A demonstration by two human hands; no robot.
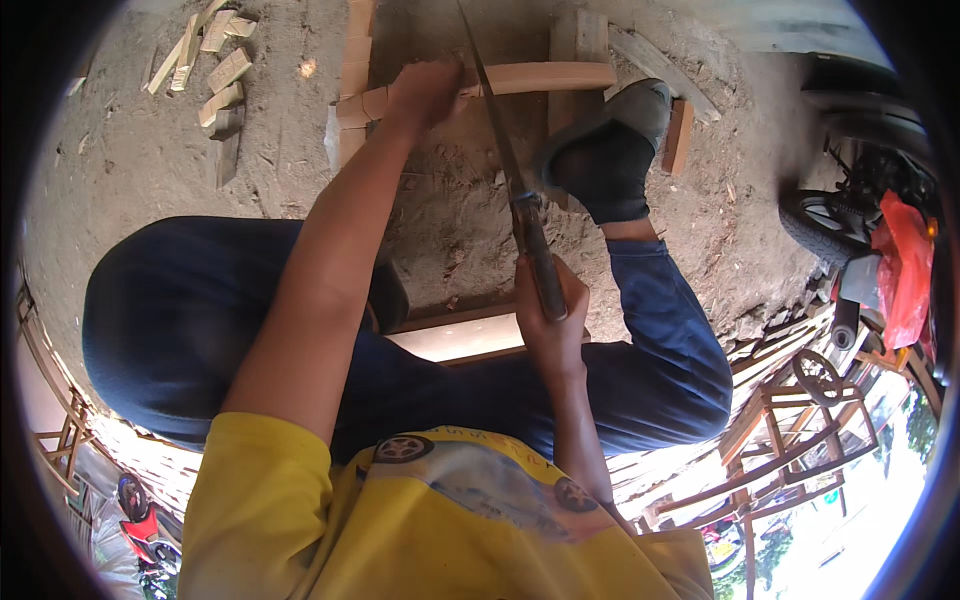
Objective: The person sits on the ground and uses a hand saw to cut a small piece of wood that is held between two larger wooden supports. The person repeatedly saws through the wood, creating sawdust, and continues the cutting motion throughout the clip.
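**Packed earth point(290, 130) underneath: brace first, then stroke**

Offcuts point(230, 68) lie on the ground ahead to the left, and a motorbike wheel point(815, 222) stands off to the right. My wooden strip point(545, 78) lies crosswise in front of me, apparently bridging a pale timber point(356, 60) on the left and greyer blocks point(592, 38) on the right. My hands are apart: the left hand point(430, 90) is clamped on the strip, the right hand point(552, 310) wrapped round the dark handle point(537, 245) of a long, narrow blade point(501, 130) slanting across the wood. Whether its edge bites or merely passes above, I cannot tell. My right foot point(600, 165) sits by the strip's right end, though I can't see if it bears down.

Done well, I'd say, this wants the strip pinned against both supports so it cannot roll or spring. I should give my left hand more room, since it sits just beside the blade's line, and use light, even strokes with a straight wrist. Leaning hard could skid the edge toward my knuckles.
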